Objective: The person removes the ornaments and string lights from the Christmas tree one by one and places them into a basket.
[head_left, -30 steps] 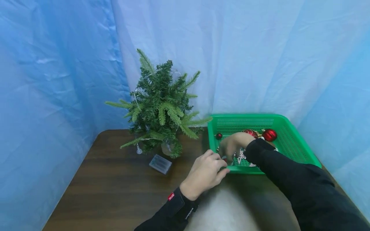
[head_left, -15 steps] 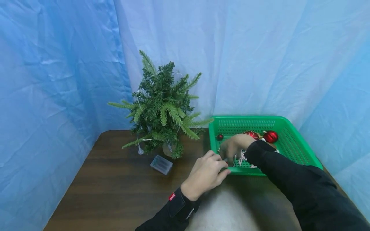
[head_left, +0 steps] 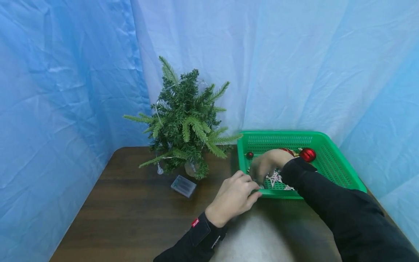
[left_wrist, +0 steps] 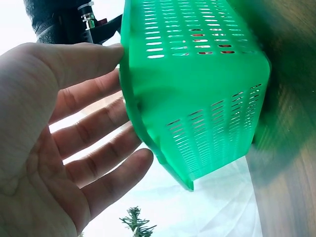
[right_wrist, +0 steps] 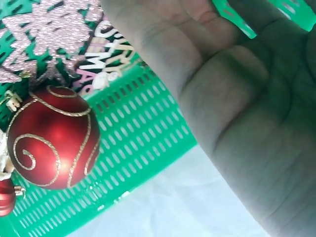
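In the head view my left hand (head_left: 234, 198) holds the near left corner of the green basket (head_left: 347, 165). The left wrist view shows the thumb (left_wrist: 94, 61) at the rim and fingers reaching behind it. My right hand (head_left: 270, 163) reaches down inside the basket by that corner, fingertips hidden; I cannot tell what they hold. Glittery star ornaments (head_left: 274, 177) lie near it. Beyond its wrist is a shiny red bauble (head_left: 307, 155), and a small red bauble (head_left: 250, 155) sits at the left wall. The right wrist view shows a red bauble with gold swirls (right_wrist: 54, 138) and pink glitter pieces (right_wrist: 54, 29).
A small artificial Christmas tree (head_left: 186, 123) with a string of lights stands left of the basket, one branch reaching its rim. A clear battery box (head_left: 183, 186) lies before it on the wooden table (head_left: 124, 218). Blue-white curtains (head_left: 281, 65) surround the table.
The right hand has shifted slightly inside the basket, and more of the star ornaments shows beside it. The left hand keeps its place at the rim. The head view has shifted slightly.
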The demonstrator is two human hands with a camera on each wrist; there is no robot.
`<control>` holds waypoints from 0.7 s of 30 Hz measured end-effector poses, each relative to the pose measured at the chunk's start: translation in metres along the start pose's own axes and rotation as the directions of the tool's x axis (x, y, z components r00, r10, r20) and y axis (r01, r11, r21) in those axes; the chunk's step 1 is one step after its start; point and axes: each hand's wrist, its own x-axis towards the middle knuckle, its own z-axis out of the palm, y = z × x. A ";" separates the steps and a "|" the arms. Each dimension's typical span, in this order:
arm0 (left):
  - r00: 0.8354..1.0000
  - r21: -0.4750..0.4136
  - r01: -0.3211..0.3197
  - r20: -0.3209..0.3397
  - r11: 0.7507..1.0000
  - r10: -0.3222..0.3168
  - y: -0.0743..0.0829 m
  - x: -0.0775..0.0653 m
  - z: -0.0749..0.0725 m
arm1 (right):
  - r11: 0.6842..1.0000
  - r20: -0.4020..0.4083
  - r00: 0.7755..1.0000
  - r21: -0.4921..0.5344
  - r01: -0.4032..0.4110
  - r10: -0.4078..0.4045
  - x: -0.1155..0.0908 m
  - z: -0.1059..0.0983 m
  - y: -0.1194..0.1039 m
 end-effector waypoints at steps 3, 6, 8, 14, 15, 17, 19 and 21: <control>1.000 -0.004 -0.003 0.003 1.000 0.003 0.002 0.000 -0.002 | 0.998 -0.021 0.998 -0.008 0.056 -0.056 -0.004 -0.005 0.000; 1.000 -0.009 0.001 -0.004 1.000 -0.001 0.003 0.000 -0.006 | 0.996 -0.072 0.993 -0.020 0.092 -0.093 -0.012 -0.011 0.000; 1.000 -0.007 0.004 -0.012 1.000 -0.004 0.005 0.000 -0.010 | 0.995 -0.117 0.988 -0.027 0.098 -0.100 -0.018 -0.015 0.001; 1.000 -0.020 0.000 -0.028 1.000 -0.001 0.007 0.001 -0.028 | 0.989 -0.259 0.954 -0.036 0.145 -0.150 -0.034 -0.028 0.004; 0.999 -0.027 0.000 -0.032 1.000 -0.001 0.007 0.001 -0.032 | 0.987 -0.291 0.943 -0.029 0.160 -0.162 -0.038 -0.030 0.003; 0.999 -0.039 -0.004 -0.046 0.999 0.002 0.006 0.001 -0.041 | 0.980 -0.362 0.913 0.000 0.200 -0.186 -0.046 -0.036 0.003; 0.998 -0.053 -0.006 -0.066 0.999 0.003 0.006 0.001 -0.052 | 0.970 -0.438 0.877 0.043 0.237 -0.195 -0.054 -0.042 0.001; 0.996 -0.055 -0.012 -0.093 0.998 0.007 0.005 0.000 -0.065 | 0.956 -0.518 0.831 0.081 0.281 -0.201 -0.062 -0.048 -0.002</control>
